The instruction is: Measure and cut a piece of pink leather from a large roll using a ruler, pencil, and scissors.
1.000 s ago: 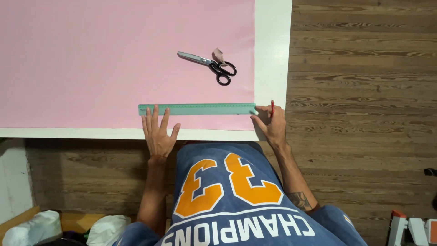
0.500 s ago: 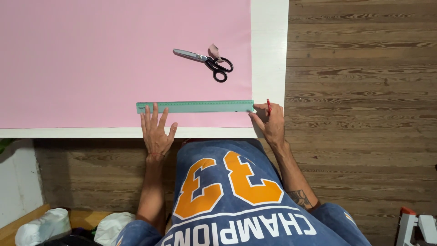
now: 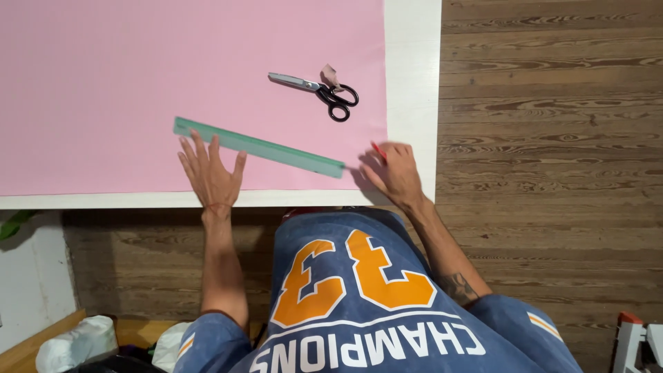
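A large pink sheet (image 3: 124, 83) covers a white table (image 3: 412, 83). On it lies a long green ruler (image 3: 259, 147), slanted from upper left down to lower right. My left hand (image 3: 209, 174) rests flat on the sheet with fingers spread, its fingertips touching the ruler's left part. My right hand (image 3: 394, 173) sits near the sheet's lower right corner, just past the ruler's right end, and holds a red pencil (image 3: 378, 151) between its fingers. Black-handled scissors (image 3: 318, 90) lie closed on the sheet above the ruler, beside a small pinkish scrap (image 3: 330, 73).
The table's front edge (image 3: 138, 200) runs just below my hands. A wooden floor (image 3: 552, 138) lies to the right and beneath. White bags (image 3: 76, 342) sit at the lower left, and a white and red object (image 3: 639, 338) shows at the lower right corner.
The ruler lay level along the sheet's lower edge; now it is slanted, its left end shifted up and away. My left hand stayed on it, and my right hand moved off its right end.
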